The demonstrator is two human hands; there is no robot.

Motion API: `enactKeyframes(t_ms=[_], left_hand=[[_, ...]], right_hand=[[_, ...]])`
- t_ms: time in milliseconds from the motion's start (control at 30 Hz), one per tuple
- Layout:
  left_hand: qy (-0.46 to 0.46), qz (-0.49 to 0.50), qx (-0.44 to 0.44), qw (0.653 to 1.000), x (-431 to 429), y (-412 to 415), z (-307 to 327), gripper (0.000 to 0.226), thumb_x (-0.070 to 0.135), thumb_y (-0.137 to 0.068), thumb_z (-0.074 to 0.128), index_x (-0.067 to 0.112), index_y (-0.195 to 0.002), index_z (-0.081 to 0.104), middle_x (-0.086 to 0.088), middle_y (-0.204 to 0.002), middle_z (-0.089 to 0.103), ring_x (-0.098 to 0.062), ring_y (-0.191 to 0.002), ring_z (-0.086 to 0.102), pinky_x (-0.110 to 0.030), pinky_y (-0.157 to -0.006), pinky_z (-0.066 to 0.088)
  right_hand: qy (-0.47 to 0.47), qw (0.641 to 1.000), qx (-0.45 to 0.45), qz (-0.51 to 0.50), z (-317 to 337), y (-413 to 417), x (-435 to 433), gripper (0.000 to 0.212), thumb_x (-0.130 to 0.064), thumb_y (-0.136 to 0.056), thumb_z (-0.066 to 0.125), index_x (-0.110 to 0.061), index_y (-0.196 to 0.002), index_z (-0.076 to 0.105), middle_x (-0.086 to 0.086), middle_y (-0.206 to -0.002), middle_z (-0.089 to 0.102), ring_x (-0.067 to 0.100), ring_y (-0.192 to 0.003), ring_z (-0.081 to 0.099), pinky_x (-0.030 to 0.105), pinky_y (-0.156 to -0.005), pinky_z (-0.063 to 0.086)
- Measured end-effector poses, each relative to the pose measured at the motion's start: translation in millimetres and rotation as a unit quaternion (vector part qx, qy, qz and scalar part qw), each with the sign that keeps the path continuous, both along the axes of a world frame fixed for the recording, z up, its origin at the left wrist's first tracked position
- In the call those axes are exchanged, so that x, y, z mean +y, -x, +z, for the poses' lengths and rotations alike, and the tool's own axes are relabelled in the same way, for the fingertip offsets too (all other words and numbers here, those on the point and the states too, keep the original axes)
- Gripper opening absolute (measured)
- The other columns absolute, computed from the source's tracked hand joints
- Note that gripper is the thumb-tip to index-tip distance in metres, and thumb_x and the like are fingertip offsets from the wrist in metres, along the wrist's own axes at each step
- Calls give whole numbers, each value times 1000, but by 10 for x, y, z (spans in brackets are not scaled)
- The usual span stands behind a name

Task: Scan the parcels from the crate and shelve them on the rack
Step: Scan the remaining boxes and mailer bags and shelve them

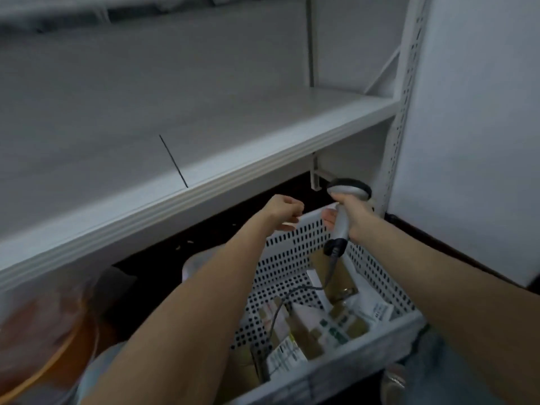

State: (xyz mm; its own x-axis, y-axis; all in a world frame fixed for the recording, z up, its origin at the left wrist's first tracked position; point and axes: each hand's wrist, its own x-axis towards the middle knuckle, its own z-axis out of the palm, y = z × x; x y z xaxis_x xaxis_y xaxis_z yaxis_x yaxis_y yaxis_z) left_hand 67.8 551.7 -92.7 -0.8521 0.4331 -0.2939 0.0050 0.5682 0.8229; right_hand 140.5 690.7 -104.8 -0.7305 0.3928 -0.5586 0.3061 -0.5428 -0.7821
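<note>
Since the rack (409, 83) stands straight ahead and its wide white shelf (204, 135) runs across most of the view, the person seems placed so that parcels can go from below onto the board in one reach. No parcel shows on the stretch of shelf in view.

Below the shelf's front edge and to the right sits the white perforated crate (292, 276), its open top facing the person, probably so labels can be read without lifting everything out. The parcels (321, 325) lie loose in its bottom, brown card and white labelled packets overlapping, so by my reading much of the task is left to do.

Both forearms reach out over the crate. The right hand (355, 214) is wrapped round the handle of the grey scanner (344, 200), whose head is raised near the rack's perforated upright and points away from the parcels; held like that it looks parked, not aimed. The left hand (282, 211) hovers just beside the crate's far rim with its fingers curled. Whether it pinches the rim or holds nothing, I cannot tell through the blur.

So the parcels lie beneath and nearer the person than both hands, well apart from either. A dark cable (280, 305) trails from the scanner's handle down among them.
</note>
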Motion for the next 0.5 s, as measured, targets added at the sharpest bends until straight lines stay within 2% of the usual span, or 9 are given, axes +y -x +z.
enactKeyframes(t_ms=[67,100,167,233,267,333,400,433,500], left_hand=[[28,2,-46,999,58,-14,-347,19,17,-98,54,10,-114,61,-5,-91,60,-15,-77,58,-28,-68,52],[44,5,-65,997,71,-4,-513,16,18,-98,54,11,-111,61,-5,-91,60,-16,-77,58,-29,-70,53],[71,15,-99,992,60,50,-838,15,18,-99,53,11,-109,60,-6,-91,59,-18,-78,56,-32,-75,52],[91,30,-128,987,6,109,-1153,17,16,-99,52,9,-113,59,-7,-89,56,-19,-78,52,-33,-77,48],[109,38,-142,983,-32,148,-1305,23,15,-99,52,8,-120,57,-7,-92,56,-21,-81,51,-34,-79,47],[141,60,-170,974,-103,195,-1600,35,17,-97,56,6,-130,52,-11,-113,57,-24,-96,51,-35,-88,47],[179,82,-184,963,-184,260,-1923,45,21,-94,61,5,-133,47,-14,-131,51,-25,-107,51,-37,-92,47],[193,90,-200,956,-232,280,-2088,43,22,-93,63,5,-129,49,-16,-127,52,-25,-103,53,-35,-88,46],[214,108,-219,946,-306,326,-2407,18,23,-91,65,12,-87,52,-11,-87,52,-16,-73,50,-30,-69,43]], right_hand=[[6,1000,-23,9,-316,2,80,45,-23,-100,52,0,-138,43,21,-133,57,27,-111,63,34,-85,54],[15,999,-36,9,-446,-3,100,44,-22,-100,52,1,-137,44,20,-133,57,27,-112,62,34,-88,53],[35,997,-72,12,-708,-20,108,39,-22,-101,51,0,-133,45,16,-115,63,27,-106,63,36,-96,50],[41,994,-99,30,-973,0,90,37,-20,-101,50,4,-129,46,15,-97,62,25,-85,63,35,-91,52],[37,993,-112,32,-1114,20,79,40,-19,-100,51,5,-131,45,16,-101,63,24,-82,63,35,-85,54],[67,987,-139,32,-1380,58,15,35,-19,-101,51,1,-129,45,19,-112,63,28,-94,65,38,-81,53],[97,981,-162,42,-1619,121,-66,38,-19,-101,52,-2,-134,44,23,-117,61,28,-88,64,39,-79,52],[111,977,-172,52,-1722,163,-114,42,-19,-101,52,-1,-138,42,24,-126,58,27,-81,62,39,-74,54],[138,968,-195,74,-1973,270,-199,47,-20,-102,51,1,-142,39,22,-136,53,27,-87,62,33,-61,56]])
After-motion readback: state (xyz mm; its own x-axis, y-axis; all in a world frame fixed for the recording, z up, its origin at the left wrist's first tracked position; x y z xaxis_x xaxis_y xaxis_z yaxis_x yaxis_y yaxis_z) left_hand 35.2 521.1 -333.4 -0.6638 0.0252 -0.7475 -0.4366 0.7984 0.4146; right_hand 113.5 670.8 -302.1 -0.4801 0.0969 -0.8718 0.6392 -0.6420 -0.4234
